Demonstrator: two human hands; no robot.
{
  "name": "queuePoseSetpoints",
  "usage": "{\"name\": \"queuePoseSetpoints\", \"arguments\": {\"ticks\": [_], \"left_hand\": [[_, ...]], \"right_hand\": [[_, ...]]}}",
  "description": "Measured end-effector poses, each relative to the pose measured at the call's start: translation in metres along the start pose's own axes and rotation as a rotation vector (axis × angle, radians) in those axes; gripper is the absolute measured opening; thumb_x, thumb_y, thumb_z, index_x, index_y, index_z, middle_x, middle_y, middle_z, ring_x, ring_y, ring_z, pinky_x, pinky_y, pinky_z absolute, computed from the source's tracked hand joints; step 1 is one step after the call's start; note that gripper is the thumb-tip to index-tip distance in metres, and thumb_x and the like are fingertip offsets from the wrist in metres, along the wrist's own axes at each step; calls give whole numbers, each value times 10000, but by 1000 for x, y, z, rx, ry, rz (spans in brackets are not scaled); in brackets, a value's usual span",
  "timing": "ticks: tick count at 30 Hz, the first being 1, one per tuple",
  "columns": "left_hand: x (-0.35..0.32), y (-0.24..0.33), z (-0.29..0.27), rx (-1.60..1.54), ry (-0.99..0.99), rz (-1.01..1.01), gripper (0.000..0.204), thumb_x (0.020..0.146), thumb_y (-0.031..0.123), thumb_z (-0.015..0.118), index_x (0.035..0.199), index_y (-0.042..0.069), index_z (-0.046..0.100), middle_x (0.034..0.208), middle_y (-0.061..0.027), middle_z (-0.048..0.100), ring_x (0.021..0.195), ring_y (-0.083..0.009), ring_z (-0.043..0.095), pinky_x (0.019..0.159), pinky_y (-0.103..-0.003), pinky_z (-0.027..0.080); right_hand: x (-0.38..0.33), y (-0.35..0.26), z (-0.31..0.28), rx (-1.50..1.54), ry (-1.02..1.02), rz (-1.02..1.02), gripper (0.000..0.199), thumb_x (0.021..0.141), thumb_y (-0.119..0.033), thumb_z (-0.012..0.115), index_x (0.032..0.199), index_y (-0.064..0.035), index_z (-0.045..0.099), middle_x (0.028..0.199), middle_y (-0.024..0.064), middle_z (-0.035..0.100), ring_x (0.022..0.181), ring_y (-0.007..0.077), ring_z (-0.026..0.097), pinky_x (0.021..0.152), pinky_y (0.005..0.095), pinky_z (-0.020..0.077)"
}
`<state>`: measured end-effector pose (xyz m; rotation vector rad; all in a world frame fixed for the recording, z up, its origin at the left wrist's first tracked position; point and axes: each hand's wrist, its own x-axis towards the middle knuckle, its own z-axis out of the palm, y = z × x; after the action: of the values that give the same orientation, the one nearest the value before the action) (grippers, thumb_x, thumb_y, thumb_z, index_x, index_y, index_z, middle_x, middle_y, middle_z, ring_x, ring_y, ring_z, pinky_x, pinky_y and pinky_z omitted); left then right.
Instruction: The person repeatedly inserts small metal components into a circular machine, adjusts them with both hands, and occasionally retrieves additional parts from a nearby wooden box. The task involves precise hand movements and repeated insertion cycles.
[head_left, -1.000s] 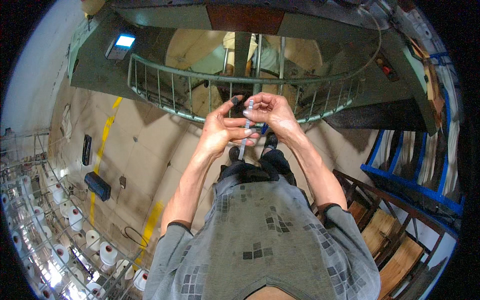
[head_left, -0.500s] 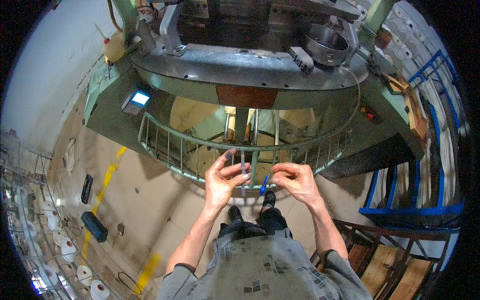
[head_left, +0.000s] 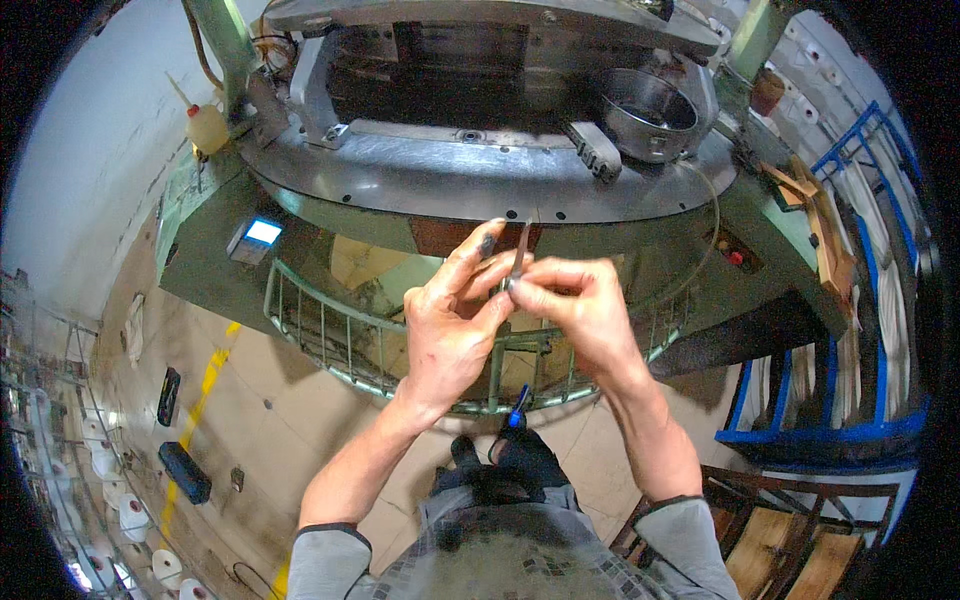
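1. The slender, narrow, greyish strip, probably metal, (head_left: 521, 252) is up between the two bare hands, its free tip pointing away from the wearer, in front of the curved, polished grey metal ledge (head_left: 420, 180) of the machine.

2. The right hand (head_left: 592, 312) pinches the strip's near end between thumb and forefinger, the other fingers curled in behind.

3. The left hand (head_left: 443, 332) is partly spread: its forefinger, with a dark band near the tip, reaches forward, while thumb and middle finger draw in close to the near end. Whether they press on it cannot be told.

4. The strip looks very light, and likely stiff along its length but easily flexed across its thin side. If its face is smooth or oily, it could slip or twist.

5. The best hold appears to be a fingertip pinch on the flat faces near that end, with light pressure, since a hard squeeze or sideways push might bend it.

6. Below the hands are the curved, green-painted metal railing (head_left: 463, 406) and a small, bright-blue object (head_left: 518, 408), its kind unclear.
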<state>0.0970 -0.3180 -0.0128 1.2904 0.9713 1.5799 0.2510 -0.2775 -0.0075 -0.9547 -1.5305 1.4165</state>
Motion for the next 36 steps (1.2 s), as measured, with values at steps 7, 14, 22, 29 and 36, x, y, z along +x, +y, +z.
{"name": "queuePoseSetpoints", "arguments": {"ticks": [7,14,22,29,36], "left_hand": [[61,20,-13,-239,-85,-166,810,759,-160,667,1473,55,349,1382,-201,518,1278,-262,509,996,-333,494],[186,0,-55,-247,-45,-173,369,756,13,791,1070,26,599,851,-88,696,766,-159,676,719,-267,551],[329,-68,-90,-208,-97,-341,273,748,-71,733,1004,1,671,1016,-114,692,889,-264,682,801,-348,601],[363,-75,-95,-184,-356,-288,260,790,-20,719,1040,26,664,1031,-94,686,938,-231,669,835,-324,590],[366,-74,-96,-144,-530,-279,195,821,17,703,1014,37,680,1032,-84,687,952,-221,665,862,-322,565]], "right_hand": [[68,-18,-1,-37,62,-102,189,874,-138,675,902,45,715,766,52,709,702,76,607,640,265,484],[160,-9,9,-561,263,-466,113,856,-77,645,863,36,654,721,128,663,662,144,616,614,334,474],[283,7,-16,-598,187,-40,227,817,-218,735,963,-45,736,887,108,717,750,162,635,670,314,496],[314,-3,-38,-288,13,-35,173,886,-217,709,926,-50,685,728,11,605,609,88,505,482,238,366],[303,4,-42,-247,-58,-58,158,913,-190,672,912,-31,670,676,13,550,562,94,467,464,235,343]]}}
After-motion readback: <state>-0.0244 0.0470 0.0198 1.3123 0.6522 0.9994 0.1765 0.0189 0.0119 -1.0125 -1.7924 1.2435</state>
